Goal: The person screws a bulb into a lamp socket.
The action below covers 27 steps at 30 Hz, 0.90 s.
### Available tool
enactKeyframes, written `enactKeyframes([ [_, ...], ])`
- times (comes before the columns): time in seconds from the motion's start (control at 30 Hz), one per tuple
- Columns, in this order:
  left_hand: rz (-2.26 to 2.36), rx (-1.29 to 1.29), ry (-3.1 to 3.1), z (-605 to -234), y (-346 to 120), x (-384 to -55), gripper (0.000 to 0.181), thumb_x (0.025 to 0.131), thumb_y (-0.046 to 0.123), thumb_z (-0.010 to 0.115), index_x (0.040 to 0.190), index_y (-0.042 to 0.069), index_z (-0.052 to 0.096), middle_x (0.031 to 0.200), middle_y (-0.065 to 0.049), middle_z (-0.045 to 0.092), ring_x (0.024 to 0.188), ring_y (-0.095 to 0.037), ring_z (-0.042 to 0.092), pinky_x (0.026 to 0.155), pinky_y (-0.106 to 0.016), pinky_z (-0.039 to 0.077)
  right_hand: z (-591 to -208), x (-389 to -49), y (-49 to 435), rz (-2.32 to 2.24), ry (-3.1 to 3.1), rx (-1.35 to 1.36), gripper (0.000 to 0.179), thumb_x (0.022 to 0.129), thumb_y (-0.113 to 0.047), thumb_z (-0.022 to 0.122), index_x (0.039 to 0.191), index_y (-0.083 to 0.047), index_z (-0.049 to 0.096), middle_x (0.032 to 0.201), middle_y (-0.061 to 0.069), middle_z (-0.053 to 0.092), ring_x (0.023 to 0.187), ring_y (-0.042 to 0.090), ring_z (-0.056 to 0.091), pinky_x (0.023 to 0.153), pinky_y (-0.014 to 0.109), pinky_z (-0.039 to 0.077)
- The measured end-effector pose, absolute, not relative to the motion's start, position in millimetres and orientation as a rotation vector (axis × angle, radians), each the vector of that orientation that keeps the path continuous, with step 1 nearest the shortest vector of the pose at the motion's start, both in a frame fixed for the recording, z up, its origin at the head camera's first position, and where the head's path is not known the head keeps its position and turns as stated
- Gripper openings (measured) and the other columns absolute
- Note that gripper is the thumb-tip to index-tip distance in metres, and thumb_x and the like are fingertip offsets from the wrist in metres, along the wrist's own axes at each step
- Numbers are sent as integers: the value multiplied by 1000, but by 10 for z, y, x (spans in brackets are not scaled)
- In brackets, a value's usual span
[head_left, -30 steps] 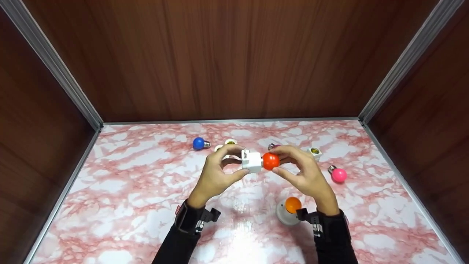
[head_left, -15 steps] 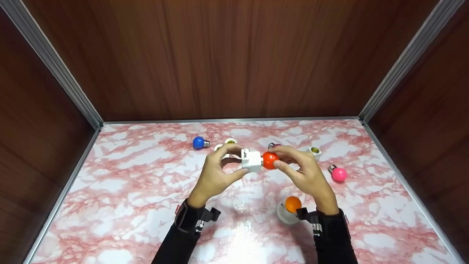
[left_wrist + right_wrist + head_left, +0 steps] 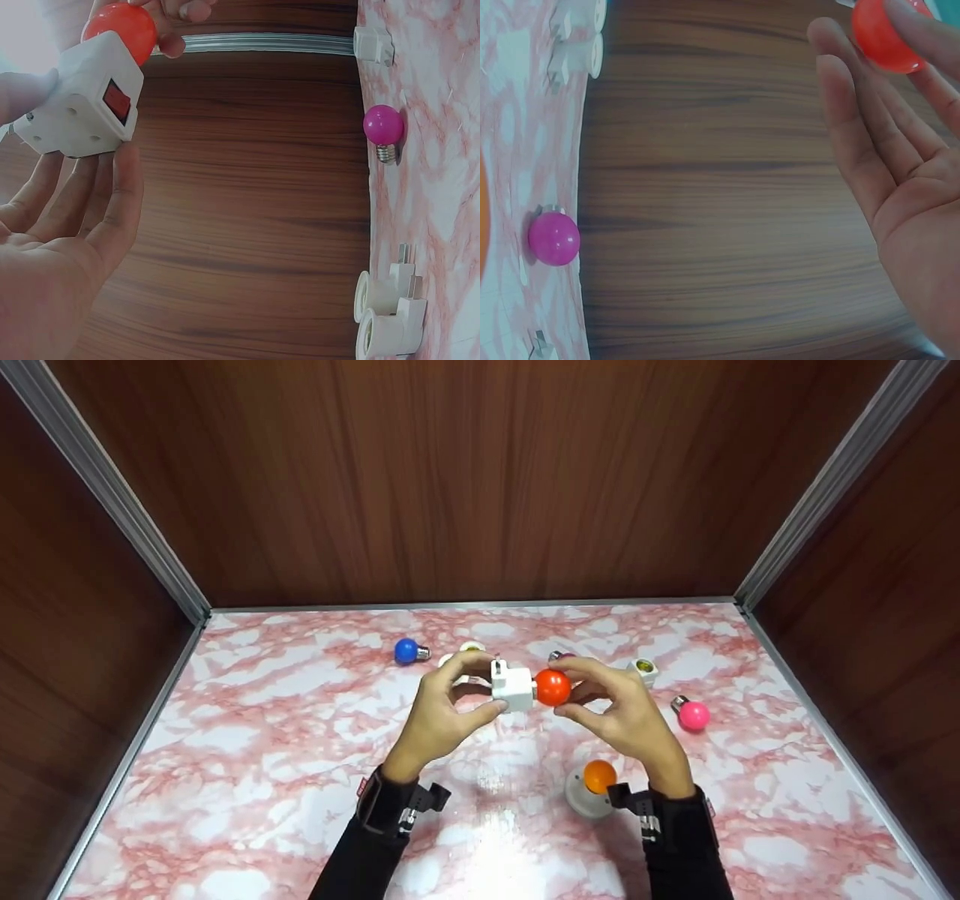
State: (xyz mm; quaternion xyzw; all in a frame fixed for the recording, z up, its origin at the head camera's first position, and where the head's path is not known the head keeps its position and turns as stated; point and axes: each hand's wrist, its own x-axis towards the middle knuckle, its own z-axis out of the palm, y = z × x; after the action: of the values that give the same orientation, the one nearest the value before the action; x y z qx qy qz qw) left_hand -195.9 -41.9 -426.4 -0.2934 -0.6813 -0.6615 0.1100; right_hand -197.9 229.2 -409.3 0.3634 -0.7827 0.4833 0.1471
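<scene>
1. Left hand [image 3: 439, 709] grips white socket [image 3: 513, 689], thumb opposite fingers;
2. Right hand [image 3: 630, 720] pinches red bulb [image 3: 552, 688] between thumb and fingers;
3. Bulb sits at socket's end; both held above marbled table [image 3: 247, 780].

The socket [image 3: 513, 690] is smooth white plastic with a soft sheen; its red switch [image 3: 116, 102] looks plastic too. The red bulb [image 3: 553, 688] has a glossy, even shell, whether glass or plastic unclear. The orange bulb [image 3: 600, 777], pink bulb [image 3: 694, 716] and blue bulb [image 3: 406, 651] look equally smooth, while the purple bulb [image 3: 383, 124] ends in a threaded base [image 3: 386, 154] of shiny metal. The counter [image 3: 262, 720] is marble-patterned, glossy enough to throw glare. The back wall [image 3: 480, 487] shows wood grain; the rail [image 3: 480, 605] is grey metal. The sleeves [image 3: 364, 859] are matt black cloth.
</scene>
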Motion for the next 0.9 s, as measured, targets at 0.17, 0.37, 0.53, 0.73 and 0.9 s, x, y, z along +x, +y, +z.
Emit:
enactKeyframes([
  [0.17,-1951,-854,-2009,-4258,-422,-1952,51,84,-4,84,130,-7,62,122,-25,70,110,-12,70,94,-31,67,-4080,-1995,2277,1395,-2157,1107,60,78,10,87,134,0,68,127,22,73,108,11,75,90,21,65],
  [0.37,-1955,-851,-2019,-4253,-420,-1953,51,84,-3,84,130,-6,63,122,-24,71,111,-13,70,94,-32,67,-4082,-2012,2271,1349,-2072,1169,51,76,11,88,123,-1,71,129,23,70,119,11,71,96,20,63],
  [0.53,-1952,-840,-2027,-4259,-421,-1959,51,84,-3,84,130,-6,63,122,-24,71,112,-16,71,95,-33,67,-4103,-2019,2267,1343,-2083,1164,47,77,11,87,120,-2,72,127,22,71,119,11,71,96,19,63],
  [0.73,-1934,-820,-2034,-4294,-414,-1984,51,85,-1,85,131,-5,64,124,-23,71,114,-22,71,97,-32,67,-4144,-2033,2249,1437,-2124,1096,48,77,12,86,121,1,72,127,23,71,119,8,71,96,21,64],
  [0.9,-1902,-790,-2047,-4327,-415,-2015,50,86,2,85,132,-2,65,125,-20,72,115,-24,71,99,-33,66,-4202,-2078,2221,1476,-2143,1025,50,79,13,85,125,1,71,125,23,72,111,7,73,94,20,64],
])
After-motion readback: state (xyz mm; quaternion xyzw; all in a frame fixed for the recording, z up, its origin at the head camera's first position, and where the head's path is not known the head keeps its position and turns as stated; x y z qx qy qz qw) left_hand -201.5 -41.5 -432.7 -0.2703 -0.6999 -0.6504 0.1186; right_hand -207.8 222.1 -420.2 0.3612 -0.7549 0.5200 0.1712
